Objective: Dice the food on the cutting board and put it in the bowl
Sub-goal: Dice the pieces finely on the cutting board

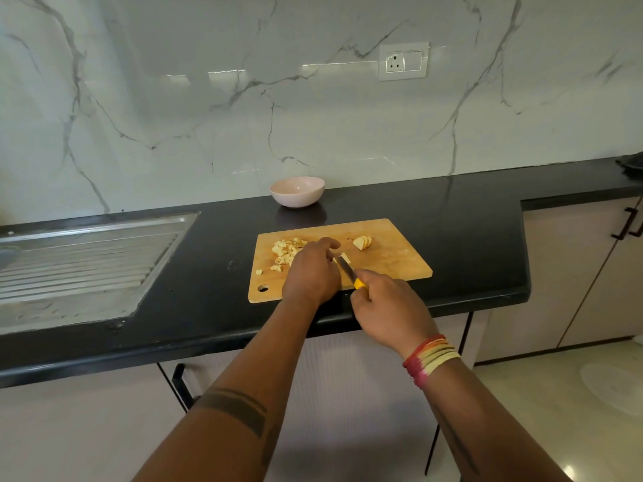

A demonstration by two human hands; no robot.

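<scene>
Bare tabletop to the right of the hands, clutter to their left.

Beyond the left hand (310, 273) lie diced pieces (287, 251); past the right hand (386, 304), slices (362, 243) sit on the cutting board (393, 259). The bowl (296, 191) stands farther back, black tabletop (469, 217) bare between.

- No text, label, brand name, number or sign can be read anywhere in the head view.
- The wall socket plate (403, 61), at about one o'clock from the cutting board (393, 259), carries no legible marking.
- The knife (349, 273) handle and the bowl (297, 191), at twelve o'clock from the board, show no lettering.
</scene>
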